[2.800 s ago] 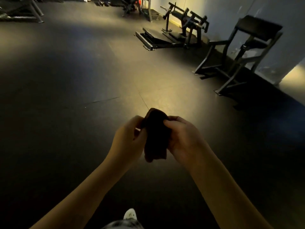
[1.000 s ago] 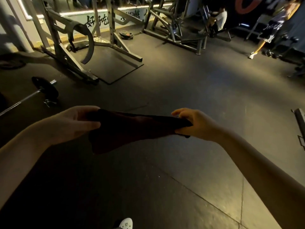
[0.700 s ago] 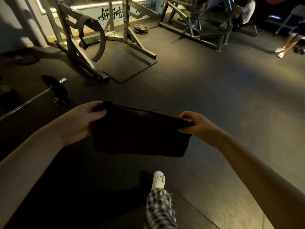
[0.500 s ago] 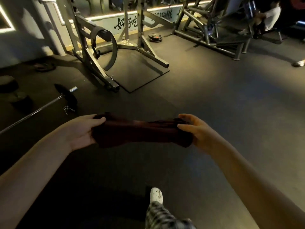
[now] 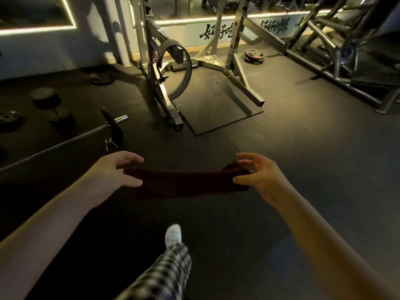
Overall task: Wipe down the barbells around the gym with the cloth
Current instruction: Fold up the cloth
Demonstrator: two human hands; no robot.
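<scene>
Cloth [image 5: 186, 184], dark and gathered into a long strip, spans the air between the two hands, above the dark rubber floor [image 5: 303, 169]. The left hand [image 5: 114, 172] has one end between its thumb and loosely curved fingers. The right hand [image 5: 259, 176] holds the other end the same way, fingers half spread rather than clenched.

The nearest barbell [image 5: 65, 143] lies on the floor ahead and to the left, well apart from the cloth. It has a black plate [image 5: 113, 126] on its near end and a spring collar [image 5: 109, 142] lying just beside that plate.

I judge this to be the approach step: the cloth is readied and no wiping has begun. The next move calls for stepping left to the bar, crouching, and wrapping the strip round the bare shaft so it can be drawn along its length.
</scene>
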